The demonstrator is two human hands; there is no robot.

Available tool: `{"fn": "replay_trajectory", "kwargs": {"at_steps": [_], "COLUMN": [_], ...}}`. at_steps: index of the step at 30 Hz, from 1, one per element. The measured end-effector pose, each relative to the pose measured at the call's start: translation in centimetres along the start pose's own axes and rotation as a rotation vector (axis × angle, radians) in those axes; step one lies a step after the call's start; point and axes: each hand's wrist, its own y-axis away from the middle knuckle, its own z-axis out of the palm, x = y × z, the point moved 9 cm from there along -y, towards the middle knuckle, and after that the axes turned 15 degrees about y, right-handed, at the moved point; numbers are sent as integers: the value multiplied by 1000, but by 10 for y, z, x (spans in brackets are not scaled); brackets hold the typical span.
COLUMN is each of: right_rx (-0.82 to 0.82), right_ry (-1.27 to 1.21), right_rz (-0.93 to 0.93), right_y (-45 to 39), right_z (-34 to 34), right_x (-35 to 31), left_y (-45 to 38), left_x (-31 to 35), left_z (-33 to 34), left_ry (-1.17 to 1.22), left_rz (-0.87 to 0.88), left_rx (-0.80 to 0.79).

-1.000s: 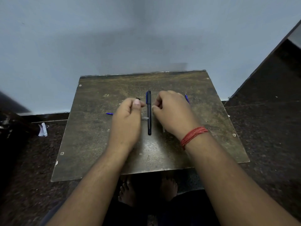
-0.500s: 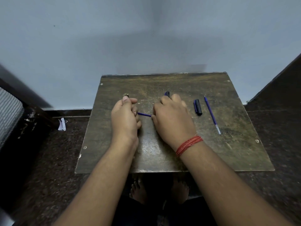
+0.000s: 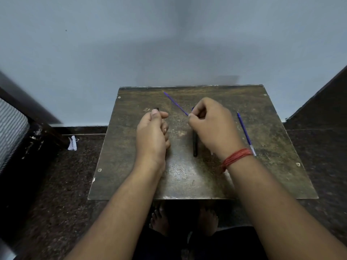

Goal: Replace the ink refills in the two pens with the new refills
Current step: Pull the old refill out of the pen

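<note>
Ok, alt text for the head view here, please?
The right hand pinches a thin blue refill that points up and away, while the left hand grips a dark pen barrel. A black pen and another blue refill lie on a worn brown table.

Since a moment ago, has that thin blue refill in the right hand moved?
Yes. The refill was short between the hands; now it is drawn out, slanting toward the table's far edge, pinched by the right hand.

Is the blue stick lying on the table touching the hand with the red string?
Apart. The head view shows bare table between the blue refill lying there and the right hand; near the red thread its tip only comes close.
</note>
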Motion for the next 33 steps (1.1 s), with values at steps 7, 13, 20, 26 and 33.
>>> {"fn": "replay_trajectory", "kwargs": {"at_steps": [7, 13, 20, 26, 33], "right_rx": [-115, -180, -91, -17, -32], "right_ry": [-811, -1028, -1122, -975, -654], "right_rz": [289, 348, 348, 247, 14], "right_y": [-3, 3, 0, -3, -1], "right_z": [-3, 1, -3, -12, -17], "right_x": [42, 50, 52, 49, 28], "left_y": [13, 27, 35, 35, 36], "left_x": [-7, -1, -5, -9, -6], "left_z": [23, 41, 48, 50, 53], "left_ry": [-409, -568, -636, -604, -581], "left_rz": [104, 216, 193, 191, 205], "left_rx": [-193, -266, -320, -337, -367]}}
